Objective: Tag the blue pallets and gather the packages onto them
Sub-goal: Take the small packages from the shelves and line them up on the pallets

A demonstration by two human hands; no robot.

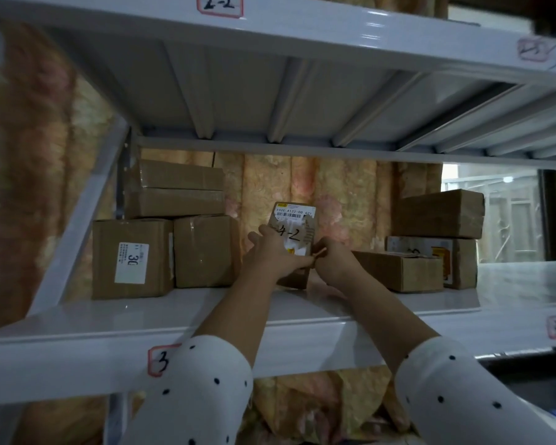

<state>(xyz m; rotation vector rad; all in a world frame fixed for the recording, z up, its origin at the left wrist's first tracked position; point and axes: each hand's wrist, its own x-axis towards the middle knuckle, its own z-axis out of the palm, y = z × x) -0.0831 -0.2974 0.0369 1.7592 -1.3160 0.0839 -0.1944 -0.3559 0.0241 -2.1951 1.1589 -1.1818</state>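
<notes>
Holding one small package (pixel 297 232) upright on the white shelf (pixel 206 311) with both hands.

Head view: the left hand (pixel 275 252) curls its fingers round the package's left side, the right hand (pixel 333 261) grips its lower right edge; it sits at centre frame, marked "4-2" by hand under a barcode label reading "A122-00". Seven other brown boxes share the shelf: four stacked at 9 o'clock (pixel 170 226), one labelled "30", and three at 3 o'clock (pixel 430 239). Red-outlined shelf tags read "2-2" at 12 o'clock (pixel 219 4) and "3" at 7 o'clock (pixel 161 361).
</notes>
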